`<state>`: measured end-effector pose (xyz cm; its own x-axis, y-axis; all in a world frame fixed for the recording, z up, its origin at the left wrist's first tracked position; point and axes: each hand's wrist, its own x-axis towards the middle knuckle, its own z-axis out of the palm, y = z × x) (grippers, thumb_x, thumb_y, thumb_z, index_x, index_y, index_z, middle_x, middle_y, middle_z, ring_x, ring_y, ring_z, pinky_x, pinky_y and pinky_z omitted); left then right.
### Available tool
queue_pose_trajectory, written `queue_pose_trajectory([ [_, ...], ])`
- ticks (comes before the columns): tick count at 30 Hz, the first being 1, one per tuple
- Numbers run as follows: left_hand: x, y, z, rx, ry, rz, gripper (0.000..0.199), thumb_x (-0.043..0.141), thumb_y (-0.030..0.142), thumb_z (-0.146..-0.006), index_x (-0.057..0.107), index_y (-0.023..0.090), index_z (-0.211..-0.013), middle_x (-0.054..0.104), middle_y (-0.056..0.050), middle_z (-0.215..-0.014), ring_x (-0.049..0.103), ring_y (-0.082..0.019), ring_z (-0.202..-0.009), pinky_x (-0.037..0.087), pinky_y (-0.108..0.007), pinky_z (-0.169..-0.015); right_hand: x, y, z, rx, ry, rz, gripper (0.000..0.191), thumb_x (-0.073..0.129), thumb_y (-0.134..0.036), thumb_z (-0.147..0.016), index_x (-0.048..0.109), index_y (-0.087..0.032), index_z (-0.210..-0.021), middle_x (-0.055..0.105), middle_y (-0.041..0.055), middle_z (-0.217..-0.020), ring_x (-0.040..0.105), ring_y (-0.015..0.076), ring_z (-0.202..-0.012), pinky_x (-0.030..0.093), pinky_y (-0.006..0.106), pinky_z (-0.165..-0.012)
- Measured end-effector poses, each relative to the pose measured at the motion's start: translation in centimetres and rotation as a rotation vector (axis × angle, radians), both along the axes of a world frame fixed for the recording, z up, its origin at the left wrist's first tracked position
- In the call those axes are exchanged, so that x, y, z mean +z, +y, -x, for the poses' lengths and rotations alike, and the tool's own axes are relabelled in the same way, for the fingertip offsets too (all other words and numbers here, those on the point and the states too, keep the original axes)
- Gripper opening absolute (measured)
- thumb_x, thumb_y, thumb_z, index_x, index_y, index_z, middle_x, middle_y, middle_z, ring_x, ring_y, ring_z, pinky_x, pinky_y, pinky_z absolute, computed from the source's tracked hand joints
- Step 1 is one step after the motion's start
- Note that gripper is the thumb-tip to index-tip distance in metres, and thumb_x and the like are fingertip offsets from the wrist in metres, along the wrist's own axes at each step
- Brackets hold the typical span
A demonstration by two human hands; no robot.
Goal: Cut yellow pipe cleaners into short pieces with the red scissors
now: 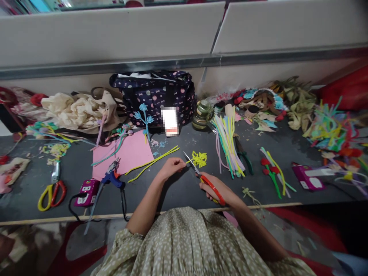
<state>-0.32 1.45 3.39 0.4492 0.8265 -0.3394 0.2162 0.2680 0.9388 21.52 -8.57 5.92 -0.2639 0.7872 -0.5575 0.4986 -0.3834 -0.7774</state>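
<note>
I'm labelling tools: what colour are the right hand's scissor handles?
The scissor handles are red and yellow, seen in the head view.

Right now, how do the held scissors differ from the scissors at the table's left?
The held scissors are in the right hand; the tabletop scissors lie on the dark table. The held scissors slant leftward, while the tabletop scissors point nearly straight away. The held scissors' blades look slimmer than the tabletop scissors'. Both have red and yellow handles.

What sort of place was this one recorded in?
Most likely a craft workspace: scissors in the right hand, a bundle of pipe cleaners and a blue glue gun at a dark table.
</note>
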Motion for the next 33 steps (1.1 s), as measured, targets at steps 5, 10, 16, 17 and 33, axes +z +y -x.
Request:
queue_pose_trajectory([
  [5, 0.8, 0.0, 0.0, -0.008, -0.021, -0.001, 0.04, 0.069, 0.053, -0.069, 0.064, 0.013, -0.069, 0.055, 0.0, -0.057, 0.047, -0.009, -0.054, 0.035, -0.022, -0.053, -0.4, 0.0, -0.2, -0.02, 0.04, 0.037, 0.033, 0.048, -0.034, -0.089, 0.048, -0.023, -0.12, 0.058, -0.0042, -0.067, 0.052, 0.0077, -0.045, 0.04, 0.016, -0.042],
  [10, 0.7, 0.0, -0.1, 0.02, -0.036, 0.0, 0.042, 0.067, 0.056, -0.07, 0.063, 0.014, -0.069, 0.056, 0.0, -0.059, 0.049, -0.01, -0.055, 0.039, -0.022, -0.055, -1.3, -0.1, -0.4, -0.049, 0.05, 0.06, 0.036, 0.045, -0.033, -0.089, 0.045, -0.024, -0.123, 0.059, -0.0044, -0.07, 0.05, 0.0069, -0.043, 0.041, 0.017, -0.043],
  [16, -0.2, 0.1, -0.5, 0.017, -0.048, 0.006, 0.047, 0.064, 0.06, -0.073, 0.064, 0.013, -0.071, 0.058, -0.001, -0.062, 0.052, -0.011, -0.057, 0.041, -0.023, -0.057, -0.4, 0.0, -0.2, -0.014, 0.016, 0.075, 0.04, 0.046, -0.037, -0.09, 0.041, -0.026, -0.128, 0.056, -0.0053, -0.068, 0.051, 0.0079, -0.046, 0.039, 0.017, -0.042],
  [17, -0.3, 0.2, -0.5, 0.009, -0.058, 0.003, 0.046, 0.065, 0.059, -0.072, 0.065, 0.013, -0.071, 0.058, -0.001, -0.062, 0.051, -0.011, -0.057, 0.041, -0.023, -0.057, -0.2, -0.1, -0.2, -0.005, 0.005, 0.078, 0.039, 0.046, -0.039, -0.09, 0.041, -0.026, -0.127, 0.056, -0.0054, -0.068, 0.051, 0.0081, -0.046, 0.038, 0.017, -0.041],
  [33, 0.0, 0.0, 0.0, -0.007, -0.05, -0.018, 0.034, 0.064, 0.045, -0.074, 0.063, 0.012, -0.07, 0.054, 0.001, -0.057, 0.046, -0.009, -0.054, 0.032, -0.022, -0.054, 1.0, -0.2, 0.1, 0.03, 0.009, 0.086, 0.03, 0.044, -0.041, -0.092, 0.045, -0.023, -0.115, 0.054, -0.0039, -0.074, 0.049, 0.0073, -0.05, 0.037, 0.018, -0.045],
])
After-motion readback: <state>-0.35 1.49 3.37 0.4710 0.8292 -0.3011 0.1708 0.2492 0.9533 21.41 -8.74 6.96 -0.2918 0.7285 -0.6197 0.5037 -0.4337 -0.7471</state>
